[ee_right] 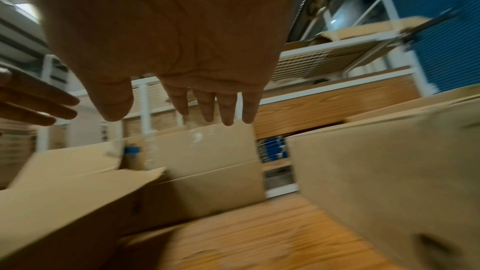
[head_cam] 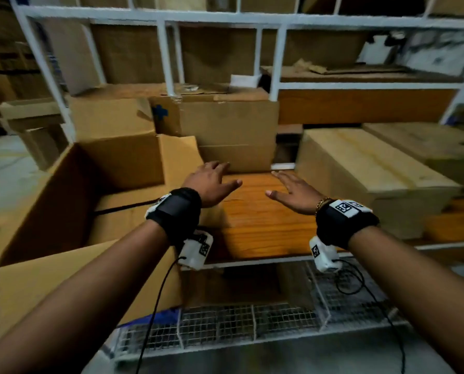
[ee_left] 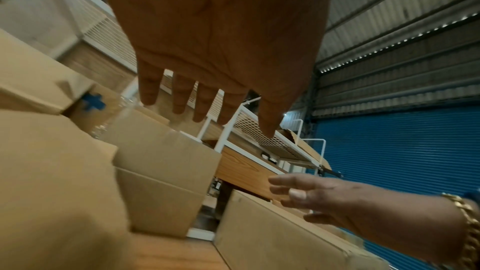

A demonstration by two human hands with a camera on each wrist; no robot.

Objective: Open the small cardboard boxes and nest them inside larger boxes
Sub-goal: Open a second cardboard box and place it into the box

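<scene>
Both my hands reach forward, palms down with straight fingers, over a wooden shelf board point(head_cam: 255, 220). My left hand point(head_cam: 220, 176) point(ee_left: 226, 108) and my right hand point(head_cam: 282, 184) point(ee_right: 176, 98) hold nothing. Just beyond the fingertips stands a closed cardboard box point(head_cam: 233, 130) point(ee_left: 166, 171) point(ee_right: 207, 161) with clear tape on top. My left fingertips are close to its front face; whether they touch it I cannot tell. A large open box point(head_cam: 63, 190) with raised flaps point(ee_right: 64, 198) stands at my left. A long closed box point(head_cam: 360, 171) point(ee_left: 272, 233) point(ee_right: 376, 171) lies at my right.
White metal shelf posts point(head_cam: 168, 55) rise behind the boxes, with more cardboard stacked behind them. A box with a blue mark point(head_cam: 160, 112) sits left of the middle box. A wire mesh shelf point(head_cam: 252, 319) runs below the board. A blue roller door point(ee_left: 402, 141) is far right.
</scene>
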